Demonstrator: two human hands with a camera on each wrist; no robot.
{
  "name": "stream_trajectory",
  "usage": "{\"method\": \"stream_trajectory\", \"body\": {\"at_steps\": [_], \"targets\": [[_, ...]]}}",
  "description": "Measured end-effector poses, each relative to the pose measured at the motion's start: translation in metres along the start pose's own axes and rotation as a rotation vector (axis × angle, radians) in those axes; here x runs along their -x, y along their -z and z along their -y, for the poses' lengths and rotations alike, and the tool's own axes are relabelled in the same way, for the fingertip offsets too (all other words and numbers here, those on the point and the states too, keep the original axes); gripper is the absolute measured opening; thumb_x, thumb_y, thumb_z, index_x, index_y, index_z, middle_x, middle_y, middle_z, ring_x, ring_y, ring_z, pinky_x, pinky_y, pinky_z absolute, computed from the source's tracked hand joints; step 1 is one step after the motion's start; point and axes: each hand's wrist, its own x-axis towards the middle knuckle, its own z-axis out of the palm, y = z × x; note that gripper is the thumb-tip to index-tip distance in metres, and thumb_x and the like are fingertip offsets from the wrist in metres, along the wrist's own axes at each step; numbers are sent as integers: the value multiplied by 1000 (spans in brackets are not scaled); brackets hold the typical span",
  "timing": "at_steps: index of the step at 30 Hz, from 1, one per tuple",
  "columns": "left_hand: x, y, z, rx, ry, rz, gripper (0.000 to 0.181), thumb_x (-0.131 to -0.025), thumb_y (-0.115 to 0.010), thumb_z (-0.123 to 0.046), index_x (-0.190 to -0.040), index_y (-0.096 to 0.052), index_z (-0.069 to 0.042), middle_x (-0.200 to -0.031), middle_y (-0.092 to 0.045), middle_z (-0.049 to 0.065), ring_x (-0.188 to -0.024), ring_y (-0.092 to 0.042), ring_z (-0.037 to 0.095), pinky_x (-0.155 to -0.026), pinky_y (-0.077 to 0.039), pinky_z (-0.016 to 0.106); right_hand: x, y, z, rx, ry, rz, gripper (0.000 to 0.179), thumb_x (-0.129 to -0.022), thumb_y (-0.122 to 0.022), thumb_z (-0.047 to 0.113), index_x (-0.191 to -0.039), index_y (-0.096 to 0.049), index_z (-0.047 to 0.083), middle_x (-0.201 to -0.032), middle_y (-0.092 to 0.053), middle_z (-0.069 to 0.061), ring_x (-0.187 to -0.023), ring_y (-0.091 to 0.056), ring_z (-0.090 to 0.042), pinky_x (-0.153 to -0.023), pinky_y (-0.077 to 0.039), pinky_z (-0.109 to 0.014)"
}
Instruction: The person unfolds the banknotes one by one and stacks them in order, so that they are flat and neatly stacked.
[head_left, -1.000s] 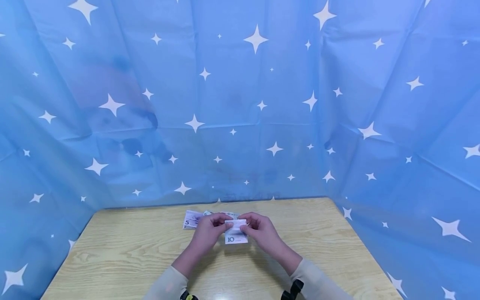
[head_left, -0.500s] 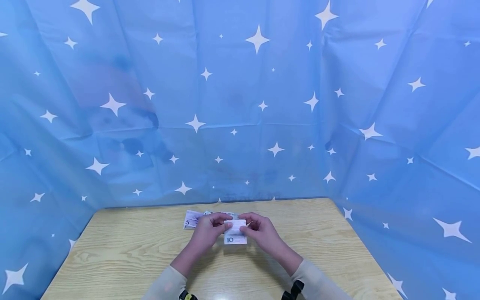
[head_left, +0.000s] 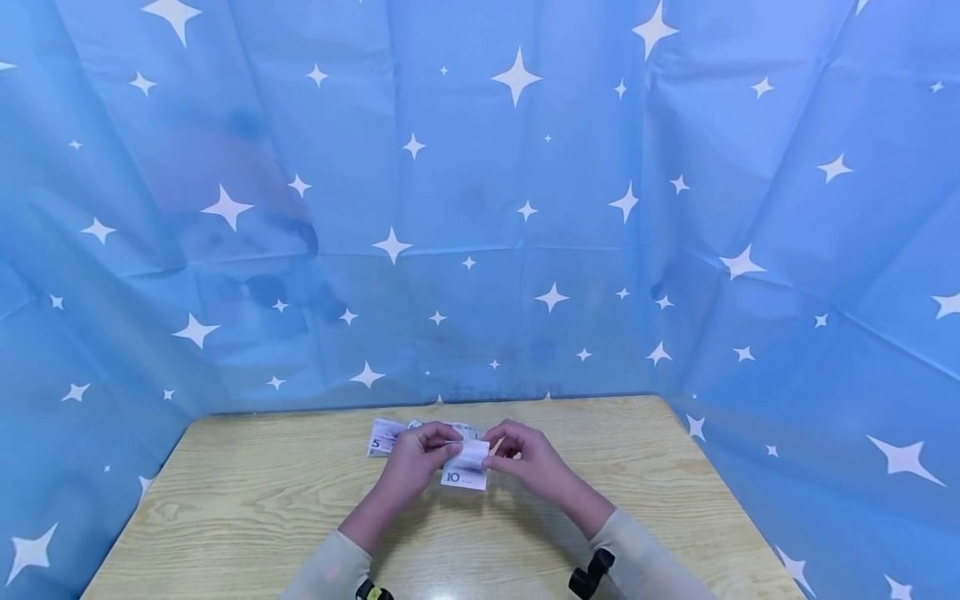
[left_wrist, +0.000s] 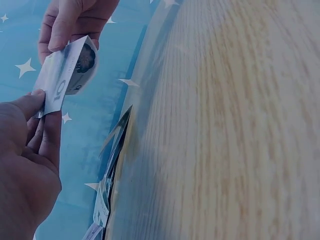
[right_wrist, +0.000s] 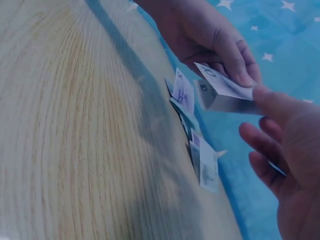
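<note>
A folded banknote (head_left: 463,477) marked 10 is held up over the table between both hands. My left hand (head_left: 412,462) pinches its left side, thumb on top and fingers beneath, as the left wrist view also shows. At the right edge, my right hand (head_left: 528,458) has its thumb on the banknote (right_wrist: 230,102), with curled fingers just under it in the right wrist view. The fold stands partly apart there, one flap lifted off the other. Behind the hands lie a purple 5 banknote (head_left: 382,439) and a greenish banknote (head_left: 469,431), partly hidden by the fingers.
Several folded banknotes stand in a row along the far side of the wooden table (head_left: 247,500), among them a pale banknote (right_wrist: 208,169) in the right wrist view. A blue curtain (head_left: 480,208) with white stars hangs behind the table.
The 10 banknote has tilted and shifted slightly left. My right hand has drawn a little to the right, its thumb moving from the face of the banknote to its edge.
</note>
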Motion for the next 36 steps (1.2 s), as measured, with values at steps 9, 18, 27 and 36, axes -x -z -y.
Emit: {"method": "stream_trajectory", "body": {"at_steps": [9,18,27,36], "targets": [[-1,-1,-2,-52,-16,16,4,-106,-77,-13,-107,-80,-11,-104,-81,1,-94,-73,16,-78,-57,25,-3,2,0,25,13,-2,18,-96,-88,14,-109,-75,14,-99,-69,-2,-86,-65,-18,-76,-54,-30],[0,0,0,-60,-50,12,4,-106,-77,-17,-106,-80,-15,-126,-76,3,-125,-68,27,-106,-55,46,-6,4,-3,83,57,-26,14,-96,-89,18,-101,-75,18,-102,-67,-2,-90,-65,-19,-78,-54,-32],[2,0,-3,-37,-10,30,9,-107,-76,-17,-111,-80,-10,-109,-77,2,-97,-65,20,-81,-55,29,-9,5,-7,155,100,-67,19,-93,-91,20,-97,-74,26,-112,-64,1,-110,-57,-28,-89,-49,-41],[3,-1,-3,-23,7,62,5,-108,-74,-15,-110,-78,-14,-103,-76,1,-88,-63,18,-76,-54,27,-7,6,-4,84,7,-37,16,-97,-88,17,-99,-74,24,-112,-72,7,-116,-64,-19,-106,-51,-54]]}}
